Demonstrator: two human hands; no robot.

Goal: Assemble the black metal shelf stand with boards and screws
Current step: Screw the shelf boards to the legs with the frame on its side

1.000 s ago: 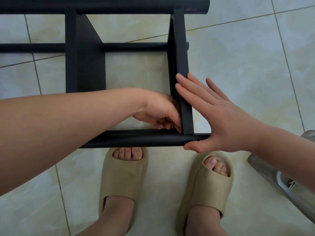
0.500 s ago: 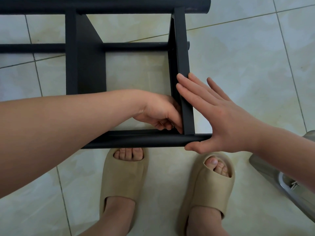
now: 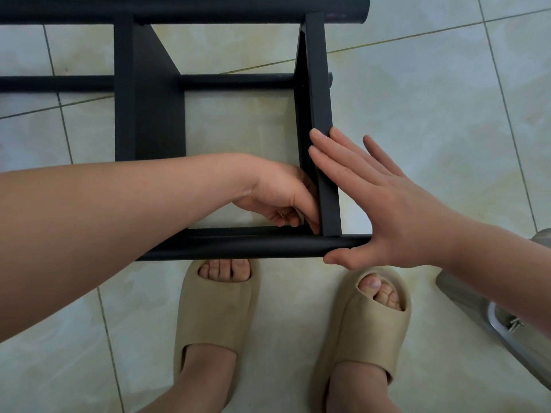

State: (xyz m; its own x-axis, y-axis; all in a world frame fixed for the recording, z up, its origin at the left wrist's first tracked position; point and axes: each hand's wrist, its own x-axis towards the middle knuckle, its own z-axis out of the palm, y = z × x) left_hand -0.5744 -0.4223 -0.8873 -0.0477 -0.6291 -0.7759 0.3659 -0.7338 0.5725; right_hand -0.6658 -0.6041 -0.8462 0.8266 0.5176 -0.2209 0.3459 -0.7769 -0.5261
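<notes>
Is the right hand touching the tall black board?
Touching. The head view shows the right hand with straight fingers lying flat across the upright black board, no gap.

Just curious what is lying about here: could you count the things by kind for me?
Black metal shelf stand: 1
Left hand, right hand: 2
Beige slippers: 2
Grey metal object: 1
Total: 6
</notes>
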